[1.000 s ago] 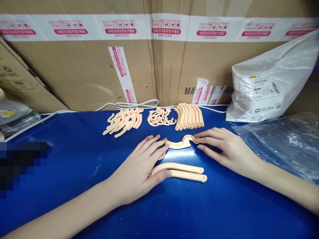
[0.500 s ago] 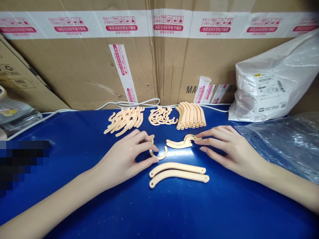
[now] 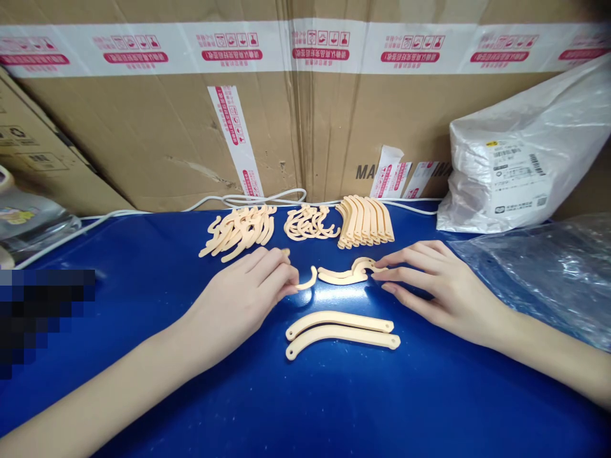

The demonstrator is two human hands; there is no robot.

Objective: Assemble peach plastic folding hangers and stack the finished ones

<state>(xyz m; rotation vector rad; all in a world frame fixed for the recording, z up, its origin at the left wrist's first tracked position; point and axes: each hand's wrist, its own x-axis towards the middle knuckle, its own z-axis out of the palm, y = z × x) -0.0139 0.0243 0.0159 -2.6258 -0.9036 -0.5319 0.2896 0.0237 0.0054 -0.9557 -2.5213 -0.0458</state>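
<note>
My left hand [image 3: 243, 296] pinches a cream C-shaped piece [image 3: 308, 281] between thumb and fingers. One curved end shows past the fingertips, and much of the piece is hidden behind the fingers. My right hand [image 3: 434, 289] has its fingers spread, with fingertips at the hooked end of two cream S-shaped pieces [image 3: 340, 276] lying together on the blue surface. Its thumb is apart from them. Nearer to me lie two long, gently bent cream bars [image 3: 344, 327] with holes at their ends, side by side.
Behind the hands on the blue table [image 3: 305, 407] lie a pile of S-shaped pieces [image 3: 245, 229], a pile of C-shaped pieces [image 3: 310, 222] and a row of bent bars [image 3: 365, 219]. A white cable [image 3: 191, 205], cardboard boxes [image 3: 167, 127] and a plastic parcel bag [image 3: 506, 172] stand behind.
My left fingers have closed around the C-shaped piece, which has shifted slightly up and left and looks tilted. My right hand has hardly moved.
</note>
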